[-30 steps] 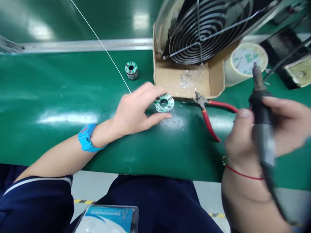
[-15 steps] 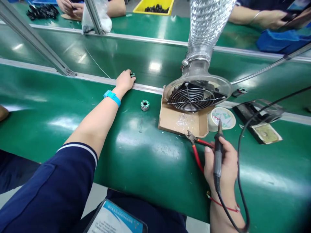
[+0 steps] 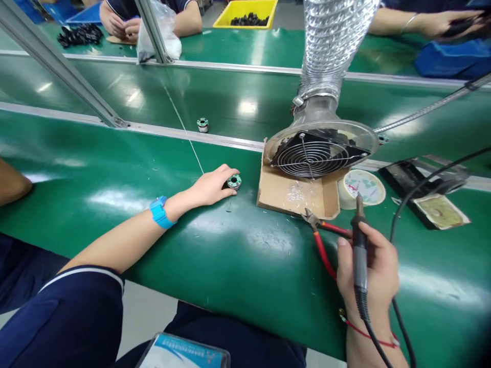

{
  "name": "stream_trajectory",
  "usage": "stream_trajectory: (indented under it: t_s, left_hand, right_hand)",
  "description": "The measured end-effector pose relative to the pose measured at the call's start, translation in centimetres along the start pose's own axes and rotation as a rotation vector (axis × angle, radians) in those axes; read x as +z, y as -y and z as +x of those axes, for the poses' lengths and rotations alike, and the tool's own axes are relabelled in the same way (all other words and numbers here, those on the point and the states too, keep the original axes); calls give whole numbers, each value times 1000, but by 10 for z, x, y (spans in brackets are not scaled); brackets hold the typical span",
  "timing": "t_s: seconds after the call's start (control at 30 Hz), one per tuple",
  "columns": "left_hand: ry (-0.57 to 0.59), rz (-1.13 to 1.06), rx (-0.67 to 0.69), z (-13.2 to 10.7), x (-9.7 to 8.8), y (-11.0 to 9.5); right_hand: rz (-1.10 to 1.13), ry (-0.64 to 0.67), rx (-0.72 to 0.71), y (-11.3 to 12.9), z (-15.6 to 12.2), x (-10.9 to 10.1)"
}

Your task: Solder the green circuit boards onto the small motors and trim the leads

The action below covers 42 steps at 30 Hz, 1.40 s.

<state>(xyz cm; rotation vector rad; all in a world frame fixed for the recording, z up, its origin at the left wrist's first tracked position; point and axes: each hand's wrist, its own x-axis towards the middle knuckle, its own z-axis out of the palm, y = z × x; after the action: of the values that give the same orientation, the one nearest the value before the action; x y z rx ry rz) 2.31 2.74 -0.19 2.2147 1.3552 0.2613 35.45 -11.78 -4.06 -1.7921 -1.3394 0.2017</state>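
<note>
My left hand (image 3: 210,187) reaches over the green belt and its fingers close round a small round part with a green circuit board on top (image 3: 233,181). A blue band sits on that wrist. My right hand (image 3: 364,273) is wrapped round a black soldering iron (image 3: 359,240), tip pointing up and away, its black cable trailing back past my wrist. A second round part (image 3: 202,124) stands on the metal rail farther back. Red-handled cutters (image 3: 321,240) lie on the belt just left of my right hand.
A fume extractor fan with a wire grille (image 3: 318,148) on a silver duct hangs over an open cardboard tray (image 3: 297,197). A tape roll (image 3: 364,186) and a black stand (image 3: 425,191) sit at right. A thin solder wire (image 3: 187,135) crosses the belt. Other people's hands work at the far side.
My left hand set one round part on the far rail, then drew back and closed on the nearer one. My right hand keeps the soldering iron, barely moved.
</note>
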Motion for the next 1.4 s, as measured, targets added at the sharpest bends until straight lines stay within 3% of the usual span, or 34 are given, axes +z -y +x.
stream_trajectory:
  t_s: [0.1,0.2,0.3,0.47,0.67,0.8,1.0,1.2,1.4]
  left_hand:
    - [9,-53,77,-15,4,-16]
    - [18,-281,130,-32,11,-45]
    - [128,-507,106,-45,20,-76]
    - [273,-643,136,-50,32,-104]
    - [263,-513,281,-51,38,-105]
    - [277,-467,309,-54,39,-102]
    - [284,-461,341,-53,38,-101]
    - [278,-399,340,-53,37,-102]
    - [272,-405,339,-53,38,-99]
  right_hand:
    - [38,-186,33,14,-8,-1]
    - [212,-237,-17,38,-15,-5]
    - [443,-85,-101,63,-18,-12]
    - [407,316,-96,89,-12,-21]
    - [419,566,-118,96,2,-15]
    - [407,630,-105,95,5,-11]
    - [448,641,-135,96,7,-10]
    - [453,665,-67,98,2,-6]
    - [504,531,80,95,-1,1]
